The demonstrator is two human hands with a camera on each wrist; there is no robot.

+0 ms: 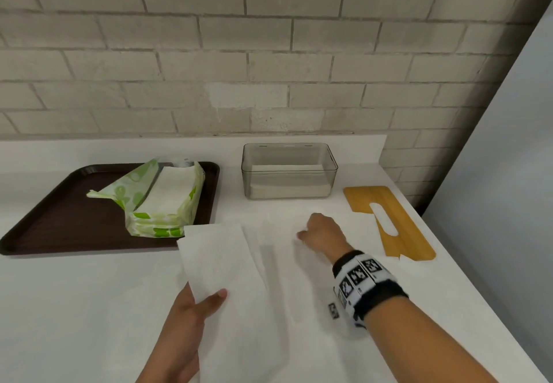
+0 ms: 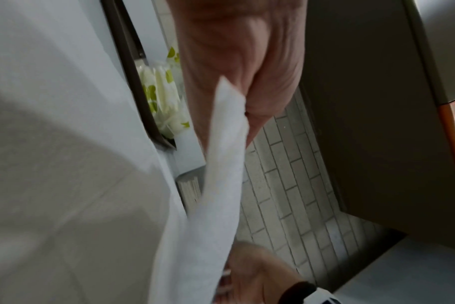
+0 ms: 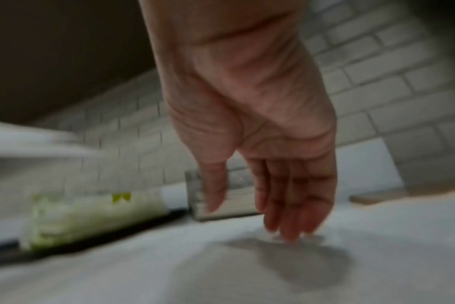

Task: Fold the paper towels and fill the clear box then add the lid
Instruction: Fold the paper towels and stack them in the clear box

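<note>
White counter spreads before us, clear box at the back holding folded towels. In front of it, our left hand pinches a paper towel (half lifted); our right hand rests relaxed fingers on it, wooden lid right of the box.

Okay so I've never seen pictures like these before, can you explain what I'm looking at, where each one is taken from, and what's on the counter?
No machine here: a person works with two bare hands. The wide picture comes from a camera on their head; the two close, blurry ones come from cameras strapped to each wrist, looking along the hand.

On the white counter a dark tray carries an opened green-printed pack of paper towels. Beside it stands the clear box, with folded towels low inside, and its wooden lid lies to the right.

The left hand has a paper towel in its grip. The right hand reaches down to the towel's far part, fingers relaxed, gripping nothing.
</note>
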